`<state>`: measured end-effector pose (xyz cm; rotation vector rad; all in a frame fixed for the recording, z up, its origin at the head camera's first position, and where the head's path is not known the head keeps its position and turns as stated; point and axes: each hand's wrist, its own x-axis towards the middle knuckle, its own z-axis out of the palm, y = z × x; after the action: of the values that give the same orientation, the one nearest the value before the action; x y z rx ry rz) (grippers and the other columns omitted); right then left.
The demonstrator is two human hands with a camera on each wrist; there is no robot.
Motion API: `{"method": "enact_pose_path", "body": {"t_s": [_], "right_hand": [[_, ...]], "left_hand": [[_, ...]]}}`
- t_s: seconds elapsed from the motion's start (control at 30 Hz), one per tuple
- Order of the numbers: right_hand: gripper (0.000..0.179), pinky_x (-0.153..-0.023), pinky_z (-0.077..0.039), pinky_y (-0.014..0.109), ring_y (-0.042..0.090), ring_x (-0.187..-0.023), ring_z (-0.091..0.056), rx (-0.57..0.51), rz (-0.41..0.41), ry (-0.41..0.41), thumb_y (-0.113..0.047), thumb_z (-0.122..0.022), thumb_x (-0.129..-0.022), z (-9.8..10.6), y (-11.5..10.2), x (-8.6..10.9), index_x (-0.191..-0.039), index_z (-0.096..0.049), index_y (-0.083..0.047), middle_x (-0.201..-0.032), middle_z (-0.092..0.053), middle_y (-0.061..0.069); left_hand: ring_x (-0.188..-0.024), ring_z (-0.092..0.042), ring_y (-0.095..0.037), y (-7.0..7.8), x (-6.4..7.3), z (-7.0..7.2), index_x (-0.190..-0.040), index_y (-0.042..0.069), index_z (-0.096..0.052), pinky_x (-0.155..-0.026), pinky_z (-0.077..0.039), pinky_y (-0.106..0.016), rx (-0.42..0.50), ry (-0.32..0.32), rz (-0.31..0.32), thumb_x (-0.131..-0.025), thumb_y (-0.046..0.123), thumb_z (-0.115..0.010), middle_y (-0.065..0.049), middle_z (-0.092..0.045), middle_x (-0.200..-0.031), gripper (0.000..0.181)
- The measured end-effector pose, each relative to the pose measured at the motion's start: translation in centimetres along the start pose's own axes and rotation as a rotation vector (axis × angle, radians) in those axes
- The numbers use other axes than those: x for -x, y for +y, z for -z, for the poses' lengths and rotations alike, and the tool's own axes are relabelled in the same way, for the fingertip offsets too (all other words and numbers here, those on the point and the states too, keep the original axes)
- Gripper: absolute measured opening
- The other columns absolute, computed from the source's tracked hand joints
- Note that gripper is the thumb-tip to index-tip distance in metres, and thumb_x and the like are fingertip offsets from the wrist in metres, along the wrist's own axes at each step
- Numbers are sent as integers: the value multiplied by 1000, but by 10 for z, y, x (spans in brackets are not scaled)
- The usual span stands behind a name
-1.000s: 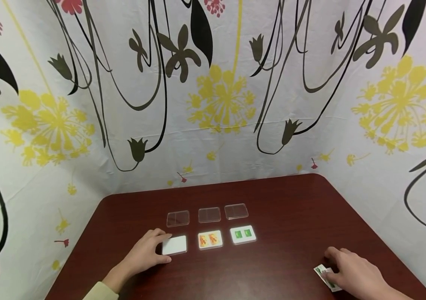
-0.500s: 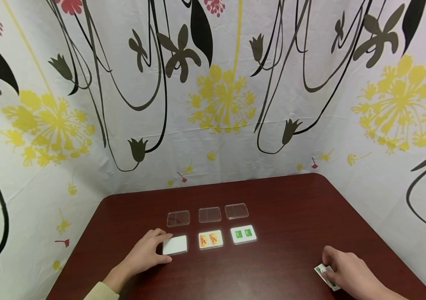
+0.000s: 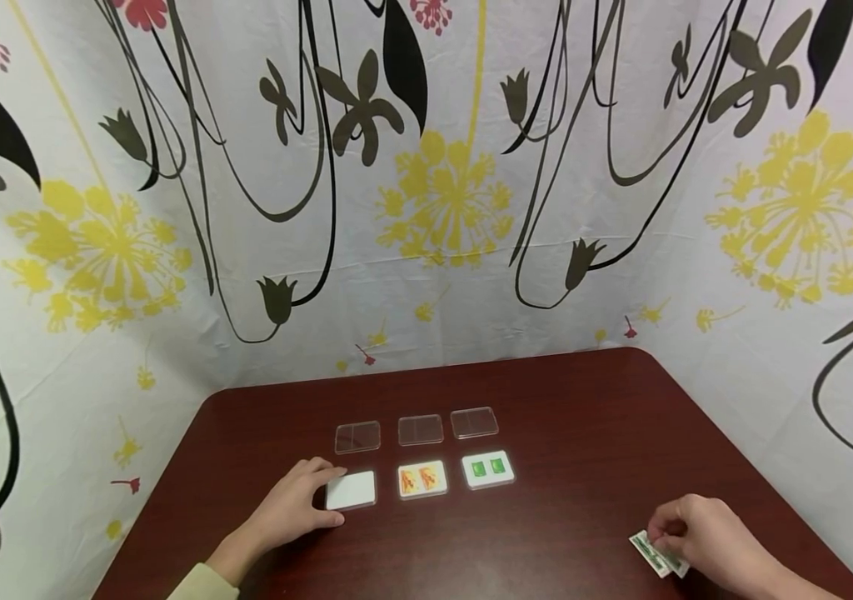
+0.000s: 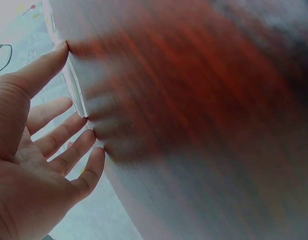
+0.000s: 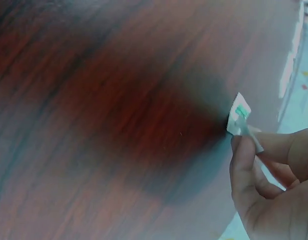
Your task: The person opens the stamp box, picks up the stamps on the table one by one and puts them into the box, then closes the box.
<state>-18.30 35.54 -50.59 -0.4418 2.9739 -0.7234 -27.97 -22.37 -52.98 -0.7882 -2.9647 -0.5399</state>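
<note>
My left hand holds a shallow clear plastic case with a white inside, thumb at its near edge and fingers at the far one. In the left wrist view the case shows edge-on between the thumb and fingers. At the right, my right hand pinches a small green-and-white stamp between thumb and forefinger, tilted up. Another stamp of the same kind lies flat on the table beneath it, partly overlapped in the head view.
Right of the held case lie a case with two orange stamps and one with two green stamps. Behind them sit three clear lids in a row. A flower-patterned curtain surrounds the dark red table.
My right hand has shifted slightly right, lifting one edge of a stamp from the other, so the two now show apart. My left hand stays in place.
</note>
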Motion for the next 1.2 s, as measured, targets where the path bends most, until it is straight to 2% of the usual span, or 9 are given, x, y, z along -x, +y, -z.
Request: {"method": "enact_pose_path", "body": {"t_s": [0.17,0.33,0.47,0.6,0.67,0.9,1.03,1.1,1.2], "right_hand": [[4,-52,-42,22,-2,-65,-52,-78,-18,-1,-31,-71,-76,9,0,-3,-75,-68,-28,-73,-62,-17],[21,-58,-47,23,2,-79,-59,-202,-53,-75,-39,-69,-77,19,-5,-10,-89,-71,-23,-86,-66,-9],[29,-64,-48,24,6,-92,-59,-282,-49,-152,-37,-70,-76,24,-11,-17,-101,-69,-22,-100,-65,-5],[33,-64,-49,27,11,-89,-61,-366,-14,-196,-30,-69,-78,26,-19,-21,-109,-67,-18,-108,-63,1],[34,-63,-49,27,13,-83,-62,-387,9,-188,-27,-69,-79,26,-24,-23,-111,-66,-16,-108,-63,3],[34,-60,-50,31,18,-68,-62,-463,59,-118,-22,-70,-79,21,-48,-39,-111,-65,-11,-76,-64,5],[29,-58,-49,27,12,-71,-61,-419,68,-51,-27,-69,-80,16,-59,-50,-107,-67,-19,-86,-66,-1],[26,-59,-49,28,13,-74,-62,-417,86,-33,-27,-68,-81,13,-63,-55,-106,-67,-20,-93,-66,-2],[23,-60,-49,28,14,-74,-62,-422,94,-17,-25,-68,-81,9,-70,-61,-104,-68,-20,-95,-66,-2]], "left_hand": [[-102,-44,-14,0,1,2,-126,17,-55,-78,-42,-39,2,2,19,-69,53,-72,6,-50,-113,70],[-104,-44,-14,-2,0,2,-125,14,-57,-79,-42,-39,3,8,24,-68,54,-72,6,-50,-114,71],[-106,-44,-16,-4,-1,3,-125,13,-57,-81,-42,-39,10,1,22,-68,54,-72,5,-49,-116,71],[-107,-43,-16,-4,-4,5,-124,14,-57,-81,-42,-40,17,-5,16,-68,55,-71,5,-49,-117,71],[-107,-43,-16,-5,-5,6,-124,14,-57,-80,-42,-39,21,-3,12,-67,55,-71,6,-48,-116,72],[-106,-42,-15,-7,-6,6,-124,15,-57,-79,-42,-38,13,-6,14,-67,57,-71,7,-48,-116,72],[-107,-42,-16,-7,-5,3,-124,14,-58,-80,-42,-38,12,1,11,-67,57,-71,7,-48,-116,72],[-107,-42,-16,-7,-4,2,-124,15,-58,-80,-42,-38,12,-2,12,-67,58,-70,7,-48,-117,73],[-107,-42,-15,-6,-3,0,-123,16,-58,-80,-42,-39,13,-11,18,-66,58,-71,7,-48,-117,72]]}}
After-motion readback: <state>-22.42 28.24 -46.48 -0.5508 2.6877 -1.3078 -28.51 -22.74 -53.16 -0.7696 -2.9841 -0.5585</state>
